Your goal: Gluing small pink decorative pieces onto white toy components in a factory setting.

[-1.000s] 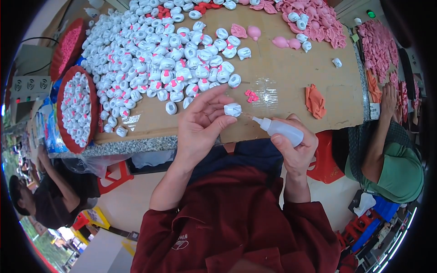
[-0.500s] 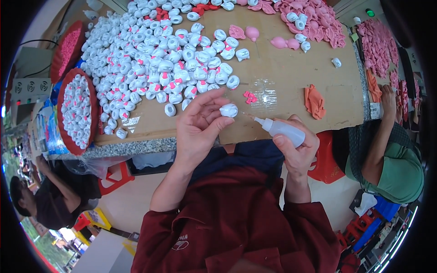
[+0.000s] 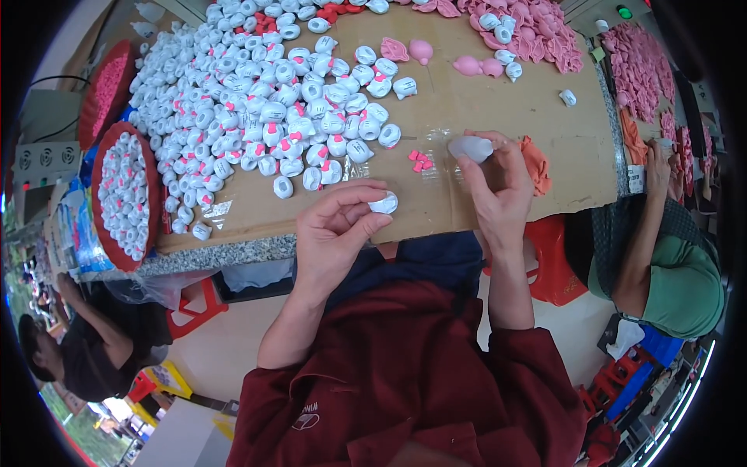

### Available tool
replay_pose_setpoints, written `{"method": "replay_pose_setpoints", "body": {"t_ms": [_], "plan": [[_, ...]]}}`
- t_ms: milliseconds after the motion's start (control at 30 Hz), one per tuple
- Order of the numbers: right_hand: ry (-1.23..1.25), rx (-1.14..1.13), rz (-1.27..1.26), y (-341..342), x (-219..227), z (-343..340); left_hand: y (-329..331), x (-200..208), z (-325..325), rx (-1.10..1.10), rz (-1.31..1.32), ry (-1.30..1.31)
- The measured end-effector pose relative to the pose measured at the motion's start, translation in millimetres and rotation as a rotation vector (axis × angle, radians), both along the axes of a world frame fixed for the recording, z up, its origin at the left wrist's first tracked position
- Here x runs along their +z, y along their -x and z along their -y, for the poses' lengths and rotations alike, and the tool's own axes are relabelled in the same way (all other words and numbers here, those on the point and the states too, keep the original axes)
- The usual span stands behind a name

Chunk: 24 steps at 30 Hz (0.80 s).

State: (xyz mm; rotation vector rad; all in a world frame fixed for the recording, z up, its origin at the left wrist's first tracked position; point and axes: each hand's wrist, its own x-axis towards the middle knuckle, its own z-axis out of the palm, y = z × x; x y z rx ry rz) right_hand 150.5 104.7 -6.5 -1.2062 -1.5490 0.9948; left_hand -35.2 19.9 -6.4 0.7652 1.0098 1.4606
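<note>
Between the thumb and fingertips of my left hand (image 3: 331,229) is a small white hollow toy head (image 3: 384,203), above the near edge of the cardboard. My right hand (image 3: 502,198) is closed on a translucent white squeeze bottle (image 3: 471,148), its nozzle not clearly visible. A few small pink bows (image 3: 420,161) lie on the cardboard between and beyond the hands. To the left spreads a large heap of white toy heads (image 3: 264,117), several with pink bows on them. A crumpled orange cloth (image 3: 535,165) lies just right of the bottle.
Red bowls stand at the left, one with white heads (image 3: 124,194), another with pink pieces (image 3: 109,89). Pink molded parts (image 3: 537,35) pile up at the far right of the cardboard (image 3: 576,167). Co-workers sit on both sides, one in a green shirt (image 3: 673,288).
My right hand has moved up and away from the white toy head, turning the bottle so its nozzle no longer points at it. My left hand still holds the head, slightly lower.
</note>
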Motion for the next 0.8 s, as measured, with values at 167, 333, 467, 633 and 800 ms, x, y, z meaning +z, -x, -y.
{"method": "replay_pose_setpoints", "body": {"t_ms": [167,333,467,633,800], "plan": [[-0.127,-0.120,0.153,-0.3,7.7,12.5,0.7,0.4,3.9,-0.006,0.011,0.035],[-0.268,-0.120,0.360,9.5,8.3,33.4,-1.2,1.9,6.0,-0.031,0.020,0.080],[-0.262,-0.041,0.494,27.0,-0.9,26.0,-0.7,-1.8,10.3,-0.025,0.014,0.053],[-0.229,0.003,0.544,27.6,9.1,31.1,5.0,-2.3,14.5,-0.076,-0.003,0.017],[-0.070,0.046,0.382,29.8,9.9,28.9,3.6,0.8,17.0,-0.044,0.056,0.126]]}}
